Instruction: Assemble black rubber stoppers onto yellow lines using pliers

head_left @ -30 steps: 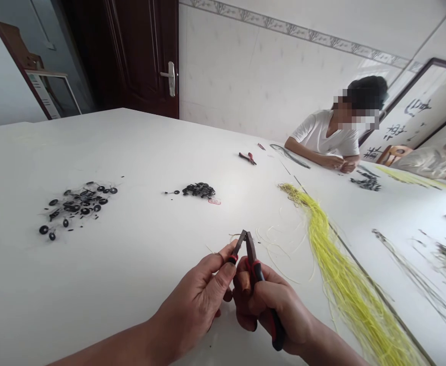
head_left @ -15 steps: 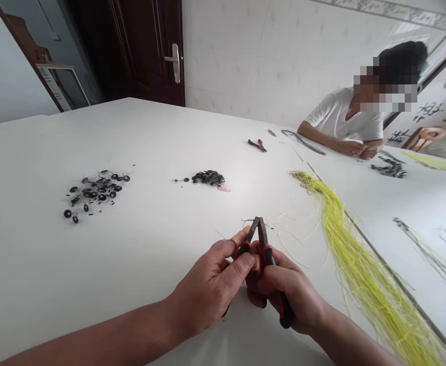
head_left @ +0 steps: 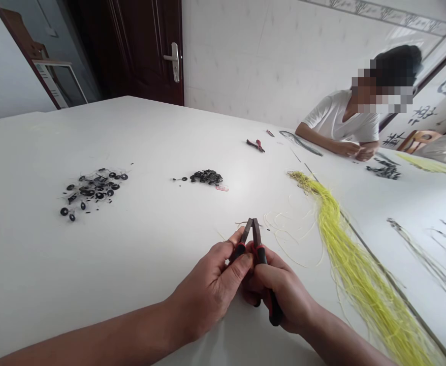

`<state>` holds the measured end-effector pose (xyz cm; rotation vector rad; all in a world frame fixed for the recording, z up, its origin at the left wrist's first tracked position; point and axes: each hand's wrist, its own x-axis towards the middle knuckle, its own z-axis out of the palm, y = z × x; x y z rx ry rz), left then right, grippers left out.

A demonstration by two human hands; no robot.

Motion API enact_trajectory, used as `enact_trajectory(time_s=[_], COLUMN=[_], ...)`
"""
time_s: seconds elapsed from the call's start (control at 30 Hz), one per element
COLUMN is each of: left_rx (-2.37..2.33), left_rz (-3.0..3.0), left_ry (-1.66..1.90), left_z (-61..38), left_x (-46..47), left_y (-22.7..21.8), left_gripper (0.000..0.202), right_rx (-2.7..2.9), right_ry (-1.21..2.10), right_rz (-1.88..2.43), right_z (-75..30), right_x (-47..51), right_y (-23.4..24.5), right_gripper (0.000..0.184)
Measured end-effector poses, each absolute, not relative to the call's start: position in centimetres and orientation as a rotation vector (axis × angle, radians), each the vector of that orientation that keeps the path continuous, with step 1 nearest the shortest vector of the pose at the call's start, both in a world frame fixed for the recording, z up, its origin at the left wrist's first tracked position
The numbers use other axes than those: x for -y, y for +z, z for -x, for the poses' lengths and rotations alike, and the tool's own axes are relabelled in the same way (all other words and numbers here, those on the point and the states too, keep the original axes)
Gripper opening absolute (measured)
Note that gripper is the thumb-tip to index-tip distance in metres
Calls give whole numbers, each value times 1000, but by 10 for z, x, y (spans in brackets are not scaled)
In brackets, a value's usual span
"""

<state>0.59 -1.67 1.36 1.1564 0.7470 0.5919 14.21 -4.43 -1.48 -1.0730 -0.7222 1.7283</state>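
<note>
Red-and-black handled pliers [head_left: 254,239] sit between both my hands over the white table [head_left: 139,244], jaws pointing away from me and nearly closed. My right hand [head_left: 280,292] wraps round the handles. My left hand [head_left: 211,290] is closed beside it, thumb and fingers pinched against the left handle near the jaws. Whether a small piece sits in that pinch is hidden. Thin pale strands [head_left: 287,234] lie on the table just past the jaws. A long bundle of yellow strands [head_left: 345,254] runs along my right side.
Two heaps of small black ring parts lie on the table, one at the left [head_left: 91,190] and one in the middle [head_left: 206,177]. A second pair of pliers [head_left: 256,145] lies farther off. A person in a white shirt [head_left: 341,122] works at the far right.
The plier jaws have closed somewhat since a second ago. My hands stay together in the same spot while the view has shifted slightly.
</note>
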Motion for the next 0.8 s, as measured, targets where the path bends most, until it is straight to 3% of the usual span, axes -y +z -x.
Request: enact_trajectory(time_s=[0.2,0.8], left_rx=[-774,-796], left_rz=[-1140,-1202], left_ry=[547,512], left_z=[-5,-4], left_x=[18,19], left_y=[12,10], left_gripper=[52,44], right_rx=[733,608], right_ry=[1740,1763], right_rz=[1067,1145], right_z=[-141,-136], right_x=[43,46], right_y=[-14,-10], right_gripper=[19,15])
